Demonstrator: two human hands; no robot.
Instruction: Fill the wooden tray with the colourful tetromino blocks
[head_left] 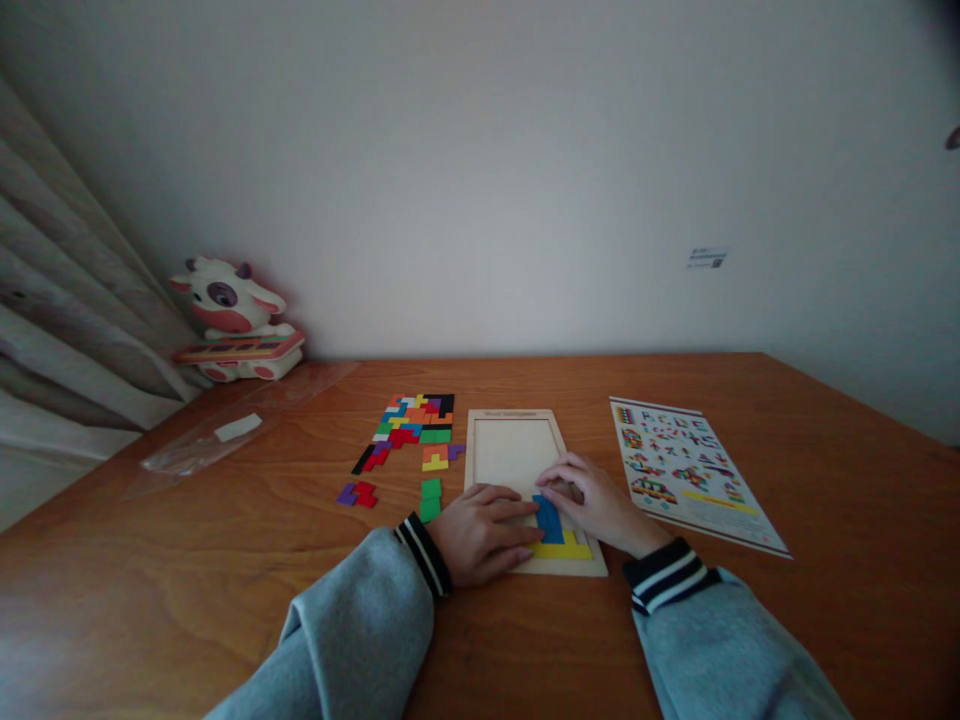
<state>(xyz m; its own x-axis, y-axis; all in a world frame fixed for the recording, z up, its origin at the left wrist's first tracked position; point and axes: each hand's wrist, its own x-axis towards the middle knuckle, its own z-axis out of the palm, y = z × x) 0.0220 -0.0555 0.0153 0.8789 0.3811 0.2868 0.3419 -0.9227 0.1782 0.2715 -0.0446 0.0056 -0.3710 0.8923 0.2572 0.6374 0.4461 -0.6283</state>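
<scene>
A wooden puzzle board (514, 445) with a raised frame lies on the table in front of me. At its near end sit a blue puzzle piece (550, 522) and a yellow puzzle piece (574, 548). My left hand (487, 530) lies flat across the board's near left part, fingers stretched, with fingertips at the blue piece's left edge. My right hand (589, 500) reaches in from the right, thumb and forefinger closed together at the blue piece's far edge. Part of the board's near left corner is hidden under my left hand.
Left of the board lie many coloured puzzle pieces (412, 420), with green pieces (430, 500) and red pieces (365, 494) nearer me. A printed pattern sheet (690, 470) lies to the right. Farther left are a clear plastic bag (187, 450) and a cow toy (236, 320).
</scene>
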